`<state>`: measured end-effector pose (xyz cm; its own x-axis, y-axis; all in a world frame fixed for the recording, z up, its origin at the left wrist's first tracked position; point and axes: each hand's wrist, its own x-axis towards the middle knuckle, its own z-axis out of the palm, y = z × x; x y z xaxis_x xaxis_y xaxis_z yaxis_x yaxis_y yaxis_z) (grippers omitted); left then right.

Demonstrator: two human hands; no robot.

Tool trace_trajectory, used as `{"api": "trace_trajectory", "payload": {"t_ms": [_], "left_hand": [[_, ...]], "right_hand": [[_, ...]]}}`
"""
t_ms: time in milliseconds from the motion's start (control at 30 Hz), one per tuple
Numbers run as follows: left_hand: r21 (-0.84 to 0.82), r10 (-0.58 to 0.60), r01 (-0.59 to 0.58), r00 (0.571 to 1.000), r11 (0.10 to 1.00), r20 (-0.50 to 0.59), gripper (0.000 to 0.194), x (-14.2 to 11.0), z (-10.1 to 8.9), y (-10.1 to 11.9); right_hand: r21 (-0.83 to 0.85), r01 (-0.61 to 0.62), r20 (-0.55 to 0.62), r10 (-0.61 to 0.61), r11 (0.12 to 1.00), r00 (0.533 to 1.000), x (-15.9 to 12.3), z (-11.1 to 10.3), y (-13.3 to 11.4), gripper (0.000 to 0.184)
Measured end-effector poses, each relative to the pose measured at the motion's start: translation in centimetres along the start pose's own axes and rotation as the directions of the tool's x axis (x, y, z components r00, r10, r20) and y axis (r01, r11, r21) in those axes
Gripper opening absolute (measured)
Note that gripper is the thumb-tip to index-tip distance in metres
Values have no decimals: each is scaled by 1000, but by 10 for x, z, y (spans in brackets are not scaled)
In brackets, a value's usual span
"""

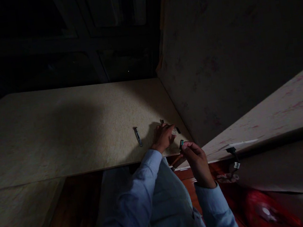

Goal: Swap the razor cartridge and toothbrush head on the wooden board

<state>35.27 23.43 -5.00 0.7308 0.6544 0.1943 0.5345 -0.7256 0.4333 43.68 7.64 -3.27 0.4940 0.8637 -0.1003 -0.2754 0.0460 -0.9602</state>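
Pale blue shirt sleeves fill the bottom centre of the frame, running up from our chest toward both hands. Below and to the right, a red blurred patch lies on the dark floor, too dim to identify.

Our right hand, just right of centre, is pinched closed around a small dark object with a greenish tip, held up between thumb and fingertips just above the near edge of the board. We cannot tell exactly what the object is.

Our left hand, slightly higher and to the left, rests palm down on a large pale particle board that spreads across the middle and left of the frame. Its fingers are curled over something small on the surface; we cannot tell whether they grip it.

Just left of that hand, a small metal bolt-like piece lies loose on the board. A tiny black piece sits just right of the fingers.

Right of centre, an upright pale panel rises from the board's far right edge. A second tilted panel crosses the right side.

Upper left of the frame is dark.
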Motion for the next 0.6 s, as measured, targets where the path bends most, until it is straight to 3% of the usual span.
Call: {"api": "trace_trajectory", "payload": {"t_ms": [167,400,600], "left_hand": [[13,-81,81,997,997,13,43,14,7,5],[0,-98,98,995,995,4,34,22,15,18],[-37,-87,85,994,996,-61,44,17,13,17]], "right_hand": [[-14,-6,-13,6,1000,1000,0,-1,2,28],[-14,-10,-42,10,1000,999,0,1,0,29],[12,-27,-29,27,1000,999,-1,0,1,29]]}}
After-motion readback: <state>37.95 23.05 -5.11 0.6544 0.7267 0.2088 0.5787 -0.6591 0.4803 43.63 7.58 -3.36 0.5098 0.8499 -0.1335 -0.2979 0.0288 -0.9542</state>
